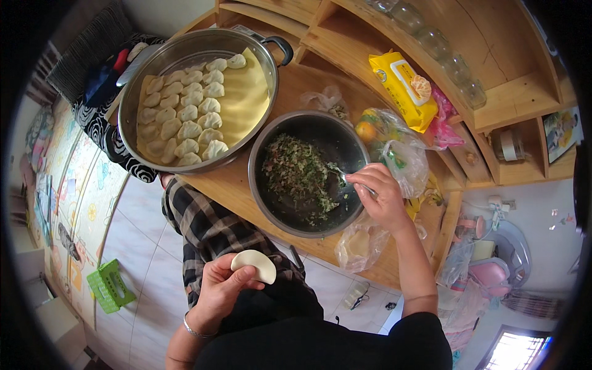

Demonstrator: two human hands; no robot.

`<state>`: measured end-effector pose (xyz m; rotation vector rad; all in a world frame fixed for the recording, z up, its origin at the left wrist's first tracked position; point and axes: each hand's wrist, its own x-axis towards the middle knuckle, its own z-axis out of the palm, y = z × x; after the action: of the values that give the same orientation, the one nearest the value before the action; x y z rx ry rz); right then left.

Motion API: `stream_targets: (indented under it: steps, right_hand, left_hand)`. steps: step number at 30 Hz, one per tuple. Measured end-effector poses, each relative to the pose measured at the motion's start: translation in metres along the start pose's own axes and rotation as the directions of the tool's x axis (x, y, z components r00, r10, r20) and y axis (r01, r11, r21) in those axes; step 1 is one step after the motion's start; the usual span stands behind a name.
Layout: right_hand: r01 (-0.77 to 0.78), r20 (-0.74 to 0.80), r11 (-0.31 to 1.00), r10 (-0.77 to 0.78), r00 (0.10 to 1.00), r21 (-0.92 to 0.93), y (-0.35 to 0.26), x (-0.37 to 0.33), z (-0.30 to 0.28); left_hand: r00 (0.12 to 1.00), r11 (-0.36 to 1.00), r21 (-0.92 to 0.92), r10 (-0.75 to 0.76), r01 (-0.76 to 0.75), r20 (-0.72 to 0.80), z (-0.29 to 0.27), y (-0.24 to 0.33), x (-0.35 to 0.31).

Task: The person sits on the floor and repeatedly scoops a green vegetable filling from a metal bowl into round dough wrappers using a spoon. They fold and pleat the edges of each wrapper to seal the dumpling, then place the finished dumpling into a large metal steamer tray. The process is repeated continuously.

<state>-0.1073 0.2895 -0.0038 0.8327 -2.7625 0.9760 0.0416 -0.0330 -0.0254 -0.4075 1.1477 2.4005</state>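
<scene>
A round, pale dumpling wrapper (258, 265) is held between the thumb and fingers of my left hand (223, 283), above my lap. My right hand (383, 196) grips the handle of a metal spoon (341, 172), its tip down in the filling. The chopped green and brownish filling (296, 169) lies mostly along the left side of a deep metal bowl (254, 203). To the upper left, a wide metal pot (131, 98) with a black handle holds rows of folded dumplings (188, 113) on a yellowish sheet (246, 105).
The bowl stands on a wooden desk (228, 185) with shelves behind. Right of it are a clear plastic bag with fruit (404, 166) and a yellow wipes pack (404, 89). Another plastic bag (361, 246) lies at the front edge. A green plastic stool (111, 287) stands on the floor.
</scene>
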Motion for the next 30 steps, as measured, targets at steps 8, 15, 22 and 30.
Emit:
stream_targets:
  steps: [8, 15, 22, 30]
  right_hand:
    - [0.046, 0.042, 0.998, -0.044, 0.998, -0.047, 0.0028, 0.0029, 0.0037]
    - [0.07, 0.1, 0.996, -0.064, 0.993, -0.054, 0.0039, 0.004, 0.0005]
    - [0.082, 0.153, 0.994, -0.071, 0.986, -0.07, 0.0045, 0.0022, -0.001]
    - [0.082, 0.197, 0.993, -0.064, 0.978, -0.086, -0.0041, -0.005, 0.0008]
  left_hand:
    - [1.0, 1.0, -0.008, -0.003, 0.003, -0.004, -0.0023, -0.0033, -0.0004]
    - [1.0, 1.0, 0.004, -0.002, 0.002, -0.005, -0.0018, -0.0037, 0.0001]
    - [1.0, 1.0, -0.001, -0.011, 0.011, -0.005, -0.0014, -0.0052, 0.0001]
    - [1.0, 1.0, 0.007, -0.019, 0.019, -0.002, -0.0022, -0.0071, 0.0005]
